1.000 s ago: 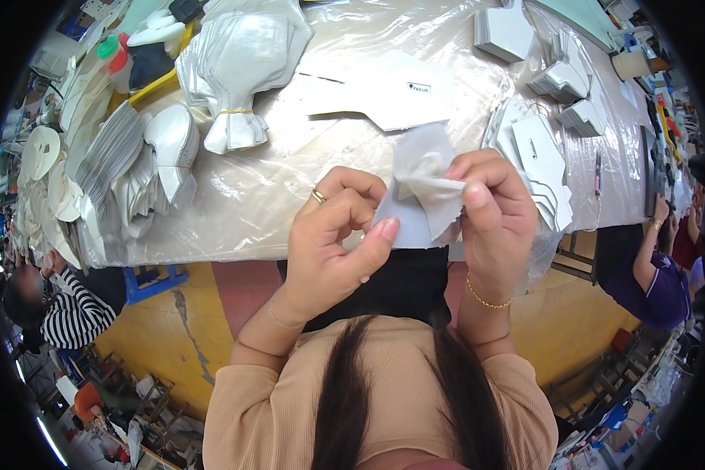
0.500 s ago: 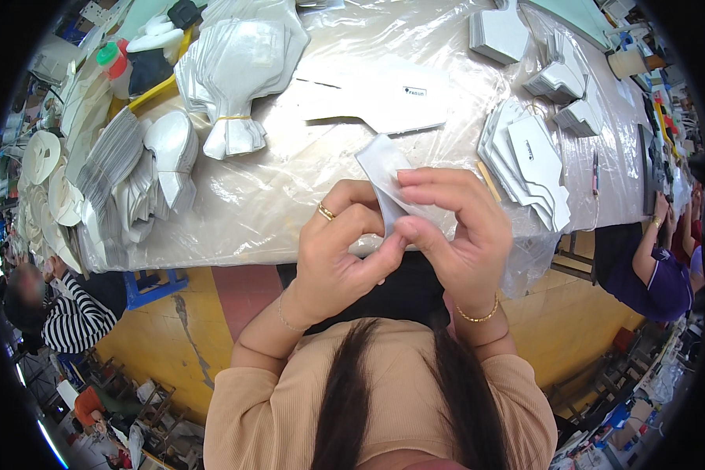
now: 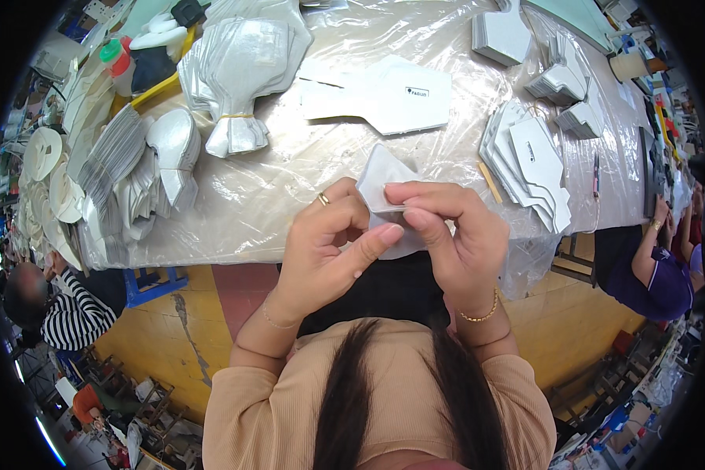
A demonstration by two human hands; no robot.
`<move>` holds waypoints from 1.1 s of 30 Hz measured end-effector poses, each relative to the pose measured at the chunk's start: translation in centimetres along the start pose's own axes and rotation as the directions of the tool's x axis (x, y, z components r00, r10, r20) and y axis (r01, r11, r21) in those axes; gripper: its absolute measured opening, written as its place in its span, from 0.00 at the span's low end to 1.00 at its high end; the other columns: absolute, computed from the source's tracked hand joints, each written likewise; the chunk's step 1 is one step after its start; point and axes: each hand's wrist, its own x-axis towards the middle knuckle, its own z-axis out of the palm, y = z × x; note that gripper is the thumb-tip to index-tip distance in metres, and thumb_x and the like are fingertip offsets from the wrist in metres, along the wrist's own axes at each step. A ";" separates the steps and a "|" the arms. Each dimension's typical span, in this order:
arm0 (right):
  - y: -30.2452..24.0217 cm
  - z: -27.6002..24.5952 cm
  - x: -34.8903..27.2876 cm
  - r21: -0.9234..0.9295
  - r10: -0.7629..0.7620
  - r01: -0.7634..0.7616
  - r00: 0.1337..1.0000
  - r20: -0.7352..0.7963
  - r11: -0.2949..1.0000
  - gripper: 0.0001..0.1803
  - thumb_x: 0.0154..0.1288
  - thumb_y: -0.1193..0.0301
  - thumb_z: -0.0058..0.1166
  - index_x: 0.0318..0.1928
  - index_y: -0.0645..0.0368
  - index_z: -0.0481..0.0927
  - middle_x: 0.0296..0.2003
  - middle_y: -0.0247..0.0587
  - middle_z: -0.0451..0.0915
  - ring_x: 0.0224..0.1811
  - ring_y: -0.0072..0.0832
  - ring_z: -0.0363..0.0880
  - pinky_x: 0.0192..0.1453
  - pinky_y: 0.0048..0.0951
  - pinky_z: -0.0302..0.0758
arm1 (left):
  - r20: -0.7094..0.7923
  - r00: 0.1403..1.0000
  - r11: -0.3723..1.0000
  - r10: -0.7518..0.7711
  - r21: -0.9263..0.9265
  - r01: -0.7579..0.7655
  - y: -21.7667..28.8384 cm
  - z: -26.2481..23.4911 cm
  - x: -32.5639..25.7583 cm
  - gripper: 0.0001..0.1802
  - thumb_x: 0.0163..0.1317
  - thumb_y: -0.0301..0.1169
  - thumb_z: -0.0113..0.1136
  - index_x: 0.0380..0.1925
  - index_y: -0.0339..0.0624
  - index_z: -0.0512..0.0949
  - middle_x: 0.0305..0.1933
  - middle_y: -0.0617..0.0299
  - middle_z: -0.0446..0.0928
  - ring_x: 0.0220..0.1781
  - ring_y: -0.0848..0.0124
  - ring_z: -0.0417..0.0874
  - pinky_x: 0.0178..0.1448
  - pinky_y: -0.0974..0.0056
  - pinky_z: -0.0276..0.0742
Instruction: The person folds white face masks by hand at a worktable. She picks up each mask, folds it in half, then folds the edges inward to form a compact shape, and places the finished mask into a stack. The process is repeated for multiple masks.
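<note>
A small translucent white-grey sheet piece is bent between my two hands, just off the table's near edge. My right hand pinches its fold between thumb and fingertips. My left hand grips the piece's left side, thumb in front; its fingertips are partly hidden behind the sheet. A flat white cut panel with a small dark printed label lies on the table beyond my hands.
Plastic film covers the table. Banded stacks of white cut pieces lie to the left, more stacks to the right. A pen and a yellowish strip lie there too. Other people sit at both sides.
The sheet piece has turned and opened out from its narrow fold. My right fingers have slid down and left onto its fold, and my left thumb points more upward.
</note>
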 end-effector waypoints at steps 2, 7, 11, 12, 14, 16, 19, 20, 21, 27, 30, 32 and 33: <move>0.1 0.0 0.0 0.066 0.062 -0.062 0.998 -0.004 0.996 0.04 0.66 0.77 0.61 0.40 0.65 0.82 0.40 0.45 0.88 0.38 0.30 0.88 0.40 0.26 0.82 | -0.007 1.000 0.999 0.019 -0.045 -0.019 -0.2 0.1 0.0 0.17 0.63 0.30 0.70 0.24 0.37 0.70 0.29 0.65 0.66 0.27 0.80 0.64 0.28 0.72 0.58; 0.1 0.0 -0.1 0.167 0.175 -0.169 0.984 -0.018 0.971 0.05 0.70 0.75 0.59 0.41 0.65 0.81 0.39 0.43 0.88 0.38 0.24 0.87 0.41 0.23 0.81 | 0.008 0.998 0.997 0.062 -0.046 -0.062 -0.3 0.0 0.0 0.17 0.65 0.28 0.66 0.23 0.39 0.68 0.29 0.66 0.64 0.29 0.79 0.63 0.31 0.72 0.59; 0.3 0.0 -0.1 0.198 0.189 -0.177 0.981 -0.046 0.964 0.06 0.72 0.74 0.57 0.41 0.66 0.80 0.38 0.42 0.88 0.35 0.19 0.84 0.39 0.20 0.79 | -0.021 1.000 0.986 -0.001 -0.166 -0.002 -0.3 0.2 -0.1 0.16 0.68 0.29 0.63 0.23 0.39 0.68 0.31 0.65 0.67 0.31 0.79 0.65 0.35 0.73 0.61; 0.3 0.0 -0.1 0.206 0.202 -0.186 0.978 -0.058 0.961 0.06 0.72 0.74 0.57 0.41 0.66 0.80 0.38 0.42 0.88 0.35 0.19 0.83 0.39 0.20 0.78 | -0.028 0.999 0.978 -0.021 -0.208 0.015 -0.3 0.3 -0.2 0.16 0.68 0.29 0.62 0.23 0.39 0.68 0.33 0.65 0.69 0.32 0.80 0.66 0.36 0.74 0.62; 0.4 0.0 -0.2 0.273 0.226 -0.200 0.972 -0.065 0.941 0.07 0.73 0.74 0.56 0.42 0.66 0.79 0.39 0.42 0.87 0.37 0.18 0.82 0.41 0.19 0.77 | -0.049 0.996 0.948 -0.072 -0.314 0.054 -0.3 0.5 -0.4 0.15 0.70 0.29 0.61 0.24 0.39 0.69 0.36 0.65 0.73 0.34 0.81 0.67 0.38 0.74 0.64; 0.5 0.1 -0.2 0.346 0.242 -0.200 0.967 -0.080 0.917 0.07 0.74 0.73 0.55 0.43 0.66 0.78 0.40 0.42 0.86 0.39 0.17 0.81 0.43 0.18 0.77 | -0.051 0.985 0.910 -0.162 -0.393 0.129 -0.3 0.5 -0.4 0.15 0.70 0.29 0.60 0.25 0.38 0.69 0.39 0.65 0.75 0.35 0.81 0.69 0.40 0.74 0.66; 0.6 0.3 -0.3 0.429 0.247 -0.181 0.963 -0.104 0.885 0.07 0.75 0.73 0.54 0.44 0.66 0.77 0.43 0.43 0.85 0.42 0.18 0.80 0.46 0.19 0.76 | -0.076 0.975 0.877 -0.209 -0.455 0.153 -0.1 0.9 -0.2 0.11 0.70 0.27 0.59 0.29 0.37 0.70 0.39 0.65 0.76 0.36 0.82 0.71 0.41 0.74 0.68; 0.6 0.3 -0.4 0.425 0.240 -0.172 0.964 -0.111 0.888 0.07 0.75 0.73 0.54 0.44 0.66 0.76 0.44 0.43 0.84 0.42 0.18 0.80 0.47 0.19 0.76 | -0.094 0.971 0.865 -0.219 -0.479 0.149 0.0 1.2 -0.1 0.09 0.70 0.26 0.59 0.31 0.37 0.71 0.38 0.65 0.77 0.36 0.83 0.72 0.41 0.74 0.68; 0.6 0.4 -0.4 0.422 0.234 -0.164 0.965 -0.118 0.891 0.07 0.75 0.73 0.53 0.45 0.66 0.76 0.44 0.43 0.84 0.42 0.18 0.80 0.47 0.19 0.76 | -0.115 0.972 0.867 -0.203 -0.482 0.124 0.1 1.5 -0.1 0.08 0.70 0.25 0.59 0.33 0.38 0.70 0.36 0.65 0.76 0.36 0.83 0.72 0.40 0.75 0.68; 0.9 0.3 -0.6 0.353 0.206 -0.147 0.969 -0.136 0.924 0.07 0.76 0.73 0.52 0.45 0.66 0.74 0.46 0.44 0.83 0.44 0.18 0.78 0.50 0.20 0.75 | -0.164 0.973 0.889 -0.162 -0.452 0.072 0.0 1.8 0.2 0.11 0.69 0.21 0.59 0.38 0.41 0.65 0.29 0.68 0.73 0.30 0.88 0.69 0.30 0.79 0.62; 1.5 0.4 -0.5 0.368 0.155 -0.080 0.972 -0.179 0.926 0.07 0.77 0.72 0.50 0.44 0.65 0.73 0.46 0.44 0.81 0.44 0.17 0.76 0.51 0.20 0.73 | -0.191 0.968 0.902 -0.163 -0.427 0.067 -0.5 1.6 0.1 0.12 0.68 0.22 0.59 0.35 0.42 0.63 0.27 0.70 0.70 0.25 0.89 0.65 0.26 0.78 0.57; 1.8 0.3 -0.5 0.387 0.168 -0.057 0.951 -0.259 0.920 0.08 0.77 0.71 0.50 0.44 0.64 0.72 0.45 0.42 0.81 0.43 0.17 0.75 0.51 0.19 0.72 | -0.261 0.950 0.912 -0.173 -0.407 0.054 -0.8 1.6 0.2 0.13 0.68 0.22 0.60 0.34 0.43 0.63 0.26 0.71 0.69 0.23 0.89 0.63 0.24 0.78 0.55; 1.9 0.2 -0.5 0.394 0.175 -0.045 0.938 -0.300 0.918 0.08 0.78 0.71 0.50 0.44 0.64 0.71 0.45 0.42 0.80 0.43 0.16 0.74 0.51 0.19 0.72 | -0.259 0.953 0.916 -0.157 -0.398 0.042 -0.9 1.7 0.2 0.13 0.68 0.22 0.60 0.34 0.43 0.63 0.26 0.71 0.69 0.23 0.89 0.63 0.24 0.78 0.55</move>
